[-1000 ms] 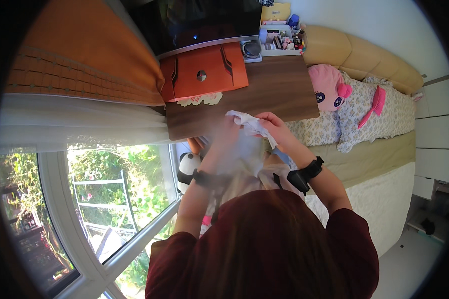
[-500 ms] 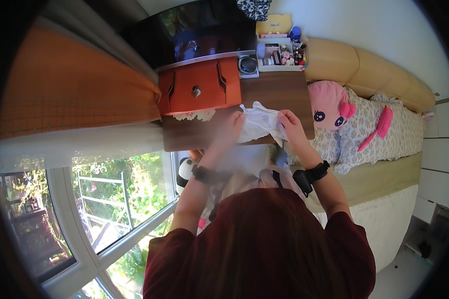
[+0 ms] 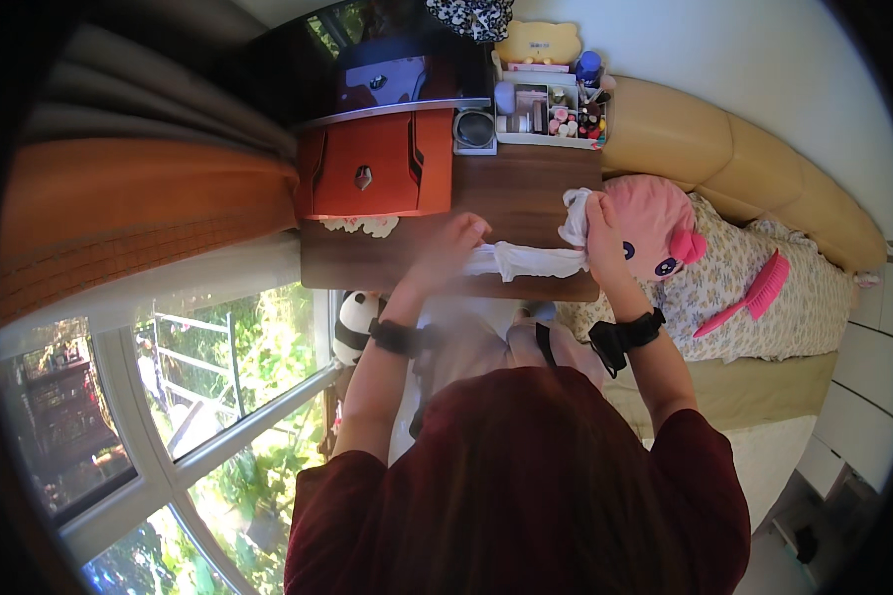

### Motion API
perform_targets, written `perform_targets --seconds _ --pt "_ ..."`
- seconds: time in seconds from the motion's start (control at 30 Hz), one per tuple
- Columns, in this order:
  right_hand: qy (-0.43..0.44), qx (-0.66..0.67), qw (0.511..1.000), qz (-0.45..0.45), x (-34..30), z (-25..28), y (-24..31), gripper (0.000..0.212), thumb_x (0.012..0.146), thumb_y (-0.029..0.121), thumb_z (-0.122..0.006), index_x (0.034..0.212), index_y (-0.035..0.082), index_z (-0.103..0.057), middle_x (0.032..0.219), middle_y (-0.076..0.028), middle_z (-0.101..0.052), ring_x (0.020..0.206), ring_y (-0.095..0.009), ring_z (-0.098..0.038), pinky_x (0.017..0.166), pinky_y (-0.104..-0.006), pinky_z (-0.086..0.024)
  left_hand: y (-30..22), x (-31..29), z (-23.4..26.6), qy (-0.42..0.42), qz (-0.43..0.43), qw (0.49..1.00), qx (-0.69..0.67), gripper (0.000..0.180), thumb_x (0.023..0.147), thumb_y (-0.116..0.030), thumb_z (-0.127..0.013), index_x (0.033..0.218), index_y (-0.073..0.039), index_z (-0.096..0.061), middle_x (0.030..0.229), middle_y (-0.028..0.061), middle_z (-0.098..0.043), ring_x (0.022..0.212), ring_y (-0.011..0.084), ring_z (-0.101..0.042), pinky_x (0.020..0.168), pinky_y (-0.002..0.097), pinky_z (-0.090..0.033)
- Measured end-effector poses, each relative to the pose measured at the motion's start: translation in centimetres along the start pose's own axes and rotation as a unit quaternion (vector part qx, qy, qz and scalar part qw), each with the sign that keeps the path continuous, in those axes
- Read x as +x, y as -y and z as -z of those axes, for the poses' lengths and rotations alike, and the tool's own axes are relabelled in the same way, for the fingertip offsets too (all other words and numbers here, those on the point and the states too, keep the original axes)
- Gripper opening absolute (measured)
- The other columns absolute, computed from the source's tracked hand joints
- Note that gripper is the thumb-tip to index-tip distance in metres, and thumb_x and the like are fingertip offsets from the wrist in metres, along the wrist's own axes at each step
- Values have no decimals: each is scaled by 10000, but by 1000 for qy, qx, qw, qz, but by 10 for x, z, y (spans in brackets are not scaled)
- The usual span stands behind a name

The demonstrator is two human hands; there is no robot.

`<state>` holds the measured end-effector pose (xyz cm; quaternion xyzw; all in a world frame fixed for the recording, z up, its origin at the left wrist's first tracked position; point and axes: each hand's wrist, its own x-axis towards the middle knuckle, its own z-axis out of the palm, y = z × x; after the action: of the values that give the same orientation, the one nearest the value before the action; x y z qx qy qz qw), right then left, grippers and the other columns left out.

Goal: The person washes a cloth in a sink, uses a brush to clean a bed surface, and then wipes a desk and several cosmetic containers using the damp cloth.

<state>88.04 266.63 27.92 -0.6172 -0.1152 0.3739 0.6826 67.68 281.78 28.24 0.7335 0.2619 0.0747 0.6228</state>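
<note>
A white cloth (image 3: 526,260) lies stretched along the near edge of a brown wooden table (image 3: 526,193). My left hand (image 3: 453,248) presses on its left end. My right hand (image 3: 598,233) grips the bunched right end of the cloth near the table's right corner. Both wrists wear black bands. Below the table my lap shows pale clothing.
An orange case (image 3: 372,164) sits at the table's far left with a white lace piece (image 3: 360,226) beside it. A white organiser of small bottles (image 3: 551,114) and a round jar (image 3: 474,129) stand at the back. A pink plush toy (image 3: 655,223) and pink brush (image 3: 754,293) lie on the bed at right. Window at left.
My hands have moved apart and lowered the bunched cloth onto the table, spreading it along the near edge. The view has tilted so more of the table shows.
</note>
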Motion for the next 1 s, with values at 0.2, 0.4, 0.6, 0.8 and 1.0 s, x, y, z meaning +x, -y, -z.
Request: perform_targets --seconds 0.2,0.4,0.6,0.8,1.0 --pt "48 23 998 -23 13 5 19 217 900 239 -557 1007 80 -455 799 5 -541 604 -42 -484 479 -169 -376 -30 -7 -7 156 66 979 -113 203 864 -113 -598 1040 -19 -564 873 -8 -558 811 60 -509 751 225 -428" --pt "119 -23 992 -39 16 10 11 266 842 117 -625 1033 44 -455 827 -7 -567 631 -57 -505 503 -192 -408 -1 14 4 151 116 974 -127 250 878 -143 -569 1089 -9 -555 956 11 -601 879 75 -529 778 239 -440" --pt "-16 -265 961 77 48 53 -52 168 898 162 -529 888 0 -573 731 -3 -569 661 -67 -512 605 -225 -427 93 38 -9 -34 72 979 190 343 892 -263 -540 1091 16 -544 979 49 -617 909 142 -570 774 283 -454" --pt "71 1 995 -65 18 13 -31 174 867 134 -580 989 36 -503 850 -2 -568 762 -62 -527 630 -218 -444 60 55 -12 -19 115 990 80 444 896 -379 -520 1129 -3 -549 1047 92 -611 953 194 -585 841 323 -449" --pt "105 -1 994 -39 4 -23 -53 345 822 65 -621 1086 39 -400 916 -51 -562 764 -91 -549 624 -219 -467 27 71 -34 89 178 942 -271 299 917 -264 -526 1095 -25 -544 1019 63 -600 921 147 -584 812 284 -455"
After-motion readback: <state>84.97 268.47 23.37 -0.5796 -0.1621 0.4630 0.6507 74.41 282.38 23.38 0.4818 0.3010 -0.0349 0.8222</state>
